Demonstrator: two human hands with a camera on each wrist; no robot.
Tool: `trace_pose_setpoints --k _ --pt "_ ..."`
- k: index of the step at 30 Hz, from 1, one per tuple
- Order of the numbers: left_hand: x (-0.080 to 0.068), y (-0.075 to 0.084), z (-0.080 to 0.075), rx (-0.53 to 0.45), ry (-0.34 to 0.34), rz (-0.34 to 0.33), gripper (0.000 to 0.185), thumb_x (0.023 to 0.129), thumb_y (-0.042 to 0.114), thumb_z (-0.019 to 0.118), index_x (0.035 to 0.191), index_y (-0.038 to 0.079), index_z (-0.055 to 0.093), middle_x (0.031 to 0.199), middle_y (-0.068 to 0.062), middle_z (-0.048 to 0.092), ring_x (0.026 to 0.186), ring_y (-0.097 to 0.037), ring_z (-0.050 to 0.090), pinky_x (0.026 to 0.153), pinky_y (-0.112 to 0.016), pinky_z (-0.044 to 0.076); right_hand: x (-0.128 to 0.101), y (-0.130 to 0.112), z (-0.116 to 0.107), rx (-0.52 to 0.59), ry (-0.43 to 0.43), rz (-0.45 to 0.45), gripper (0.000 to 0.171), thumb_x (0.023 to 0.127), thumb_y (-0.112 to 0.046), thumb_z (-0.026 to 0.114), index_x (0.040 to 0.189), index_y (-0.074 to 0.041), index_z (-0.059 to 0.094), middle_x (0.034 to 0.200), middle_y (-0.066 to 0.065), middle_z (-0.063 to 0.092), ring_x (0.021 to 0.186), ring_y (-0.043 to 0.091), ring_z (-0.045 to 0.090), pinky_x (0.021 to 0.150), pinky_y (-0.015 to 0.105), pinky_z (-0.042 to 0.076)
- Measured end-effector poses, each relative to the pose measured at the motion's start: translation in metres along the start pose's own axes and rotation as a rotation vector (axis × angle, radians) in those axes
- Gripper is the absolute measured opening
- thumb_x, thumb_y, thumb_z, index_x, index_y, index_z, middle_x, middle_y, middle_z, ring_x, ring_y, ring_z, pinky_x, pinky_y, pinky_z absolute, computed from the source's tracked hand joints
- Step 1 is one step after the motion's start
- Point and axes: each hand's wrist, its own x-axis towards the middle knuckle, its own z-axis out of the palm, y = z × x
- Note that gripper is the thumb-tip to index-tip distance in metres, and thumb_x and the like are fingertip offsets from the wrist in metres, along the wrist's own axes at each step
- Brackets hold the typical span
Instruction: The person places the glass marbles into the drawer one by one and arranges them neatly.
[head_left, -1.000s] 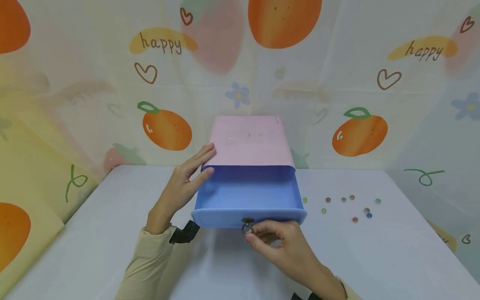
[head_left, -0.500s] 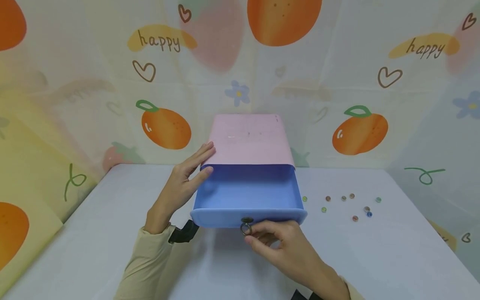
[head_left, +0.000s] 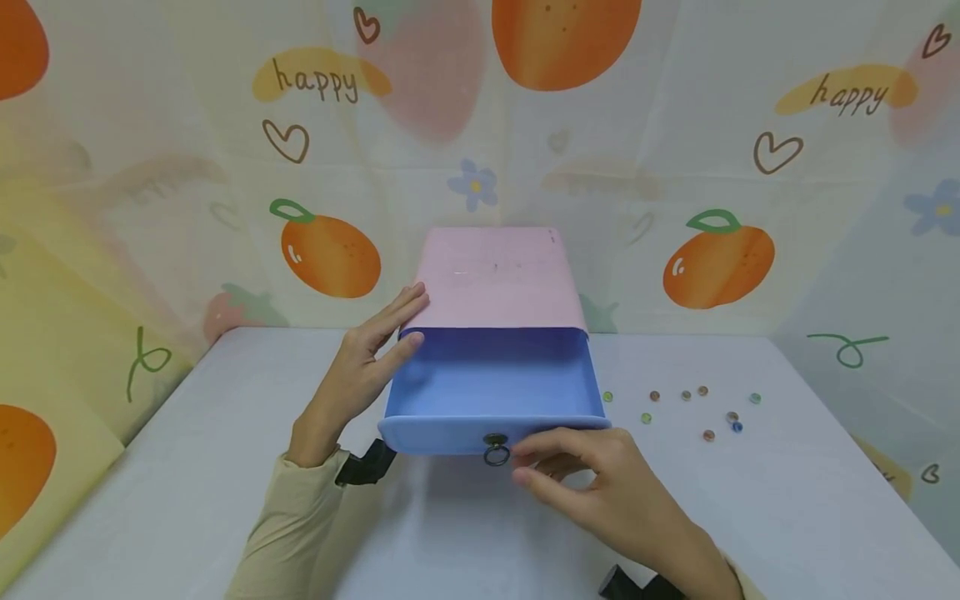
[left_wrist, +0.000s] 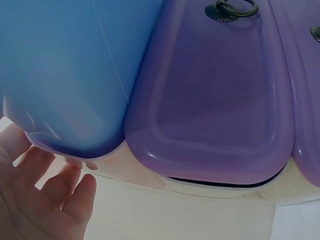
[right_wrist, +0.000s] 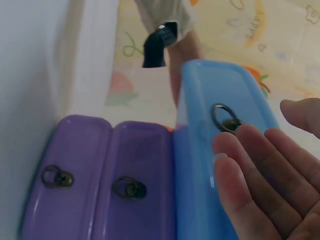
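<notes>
A small pink drawer chest (head_left: pixel 498 279) stands at the back middle of the table, its blue top drawer (head_left: pixel 435 436) pulled far out, with nothing visible inside. My left hand (head_left: pixel 367 367) rests along the chest's left side, fingers extended and thumb near the front edge. A dark metal ring pull (head_left: pixel 497 455) hangs from the drawer front. Just right of that ring, my right hand (head_left: pixel 592 479) holds nothing, its fingers loosely bent. In the right wrist view two purple drawers (right_wrist: pixel 142 150) with ring pulls sit closed beside the blue one.
Several small coloured glass beads (head_left: pixel 708 435) lie scattered on the white table (head_left: pixel 787 517) to the right of the chest. A printed cloth (head_left: pixel 585 192) with oranges and hearts hangs directly behind the table.
My right hand has let go of the ring pull and moved slightly right, so the ring now hangs free. My left hand and the extended drawer stay in place.
</notes>
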Motion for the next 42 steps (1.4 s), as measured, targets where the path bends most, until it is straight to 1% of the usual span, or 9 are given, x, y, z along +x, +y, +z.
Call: trace_pose_setpoints --k 3,10,15,21,25,28,32,36,42 --pt "0.0 0.0 0.0 0.0 -0.001 0.004 0.05 0.098 0.011 0.06 0.147 0.014 0.049 0.159 -0.001 0.039 0.152 -0.019 0.028 0.119 -0.053 0.032 0.0 0.0 -0.004 0.019 0.013 -0.058 0.019 0.087 -0.003 0.073 0.106 -0.011 0.072 0.093 0.002 0.076 0.077 0.005 0.072 0.069 0.021 0.06" --pt "0.0 0.0 -0.001 0.012 -0.007 0.004 0.051 0.098 0.012 0.059 0.148 0.014 0.048 0.159 0.0 0.038 0.152 -0.022 0.027 0.12 -0.052 0.03 -0.001 -0.005 -0.011 0.037 0.016 -0.097 0.024 0.086 0.001 0.073 0.107 -0.011 0.071 0.095 0.0 0.076 0.079 0.005 0.072 0.071 0.02 0.06" --pt "0.0 0.0 -0.001 0.017 -0.008 0.006 0.051 0.098 0.012 0.059 0.148 0.015 0.048 0.159 0.0 0.039 0.152 -0.024 0.027 0.12 -0.052 0.03 -0.002 -0.01 -0.019 0.026 0.069 -0.178 0.03 0.083 0.007 0.073 0.108 -0.01 0.071 0.095 0.002 0.075 0.08 0.007 0.073 0.071 0.019 0.059" --pt "0.0 0.0 -0.001 0.024 -0.007 0.009 0.051 0.098 0.012 0.059 0.148 0.014 0.048 0.159 0.0 0.038 0.152 -0.023 0.027 0.12 -0.052 0.03 -0.003 -0.011 -0.029 0.03 0.123 -0.218 0.037 0.078 0.015 0.072 0.108 -0.007 0.071 0.097 0.004 0.075 0.085 0.006 0.071 0.073 0.019 0.059" --pt "0.0 0.0 0.0 0.03 -0.007 0.014 0.051 0.098 0.011 0.059 0.148 0.013 0.047 0.159 -0.001 0.038 0.152 -0.024 0.027 0.12 -0.053 0.03 -0.004 -0.009 -0.035 0.078 0.158 -0.197 0.035 0.077 0.018 0.07 0.106 -0.002 0.071 0.096 0.007 0.075 0.085 0.007 0.071 0.074 0.02 0.059" --pt "0.0 0.0 0.0 0.033 -0.008 0.014 0.052 0.098 0.011 0.058 0.148 0.013 0.047 0.16 -0.001 0.038 0.152 -0.022 0.027 0.12 -0.053 0.03 -0.004 -0.008 -0.039 0.089 0.183 -0.182 0.035 0.076 0.02 0.07 0.105 0.001 0.071 0.095 0.008 0.075 0.084 0.008 0.07 0.074 0.02 0.059" --pt "-0.001 0.0 0.0 0.028 -0.01 0.009 0.052 0.098 0.012 0.058 0.149 0.014 0.047 0.16 -0.001 0.038 0.153 -0.021 0.026 0.12 -0.053 0.03 -0.004 -0.007 -0.043 0.077 0.204 -0.156 0.035 0.075 0.021 0.07 0.104 0.002 0.071 0.096 0.007 0.075 0.084 0.008 0.071 0.075 0.02 0.059" --pt "-0.001 -0.001 0.0 0.021 -0.012 0.008 0.052 0.099 0.012 0.058 0.149 0.014 0.046 0.16 -0.001 0.037 0.153 -0.024 0.026 0.12 -0.054 0.028 -0.004 -0.007 -0.047 0.067 0.22 -0.139 0.034 0.075 0.021 0.07 0.104 0.003 0.071 0.096 0.006 0.075 0.085 0.007 0.071 0.076 0.019 0.059" --pt "-0.001 0.0 0.0 0.028 -0.011 0.011 0.052 0.098 0.012 0.059 0.149 0.015 0.047 0.16 -0.001 0.037 0.153 -0.021 0.025 0.121 -0.054 0.028 -0.004 -0.006 -0.053 0.002 0.268 -0.124 0.023 0.082 0.008 0.074 0.103 0.002 0.072 0.097 0.004 0.075 0.084 0.011 0.07 0.077 0.017 0.058"
